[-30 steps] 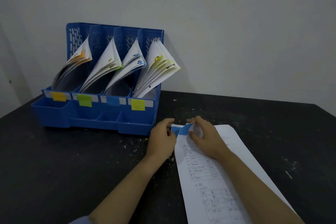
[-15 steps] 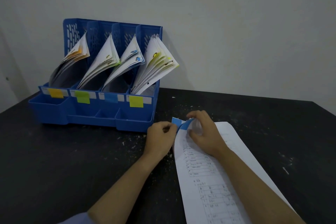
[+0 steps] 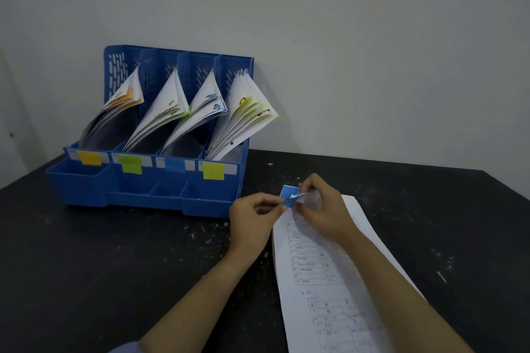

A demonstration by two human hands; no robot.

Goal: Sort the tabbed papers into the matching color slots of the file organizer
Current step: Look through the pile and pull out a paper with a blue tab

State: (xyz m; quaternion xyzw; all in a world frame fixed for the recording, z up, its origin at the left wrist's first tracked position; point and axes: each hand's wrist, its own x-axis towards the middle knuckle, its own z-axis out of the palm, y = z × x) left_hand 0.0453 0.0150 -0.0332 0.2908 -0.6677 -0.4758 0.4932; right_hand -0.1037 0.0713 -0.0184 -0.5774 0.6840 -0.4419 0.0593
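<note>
At frame centre, the left hand (image 3: pixel 252 216) and right hand (image 3: pixel 322 209) both pinch the blue tab (image 3: pixel 289 195) on the printed paper (image 3: pixel 329 281). The paper lies flat on the table (image 3: pixel 86 252), lower right of the file organizer (image 3: pixel 143 189).

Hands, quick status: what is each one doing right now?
Left hand: fingers pinching the blue tab.
Right hand: fingers pinching the same blue tab at the top of the printed sheet.

Blue file organizer (image 3: pixel 86 186), blue tab (image 3: pixel 287 194), white printed paper (image 3: pixel 329 281), black table (image 3: pixel 86 266)
</note>
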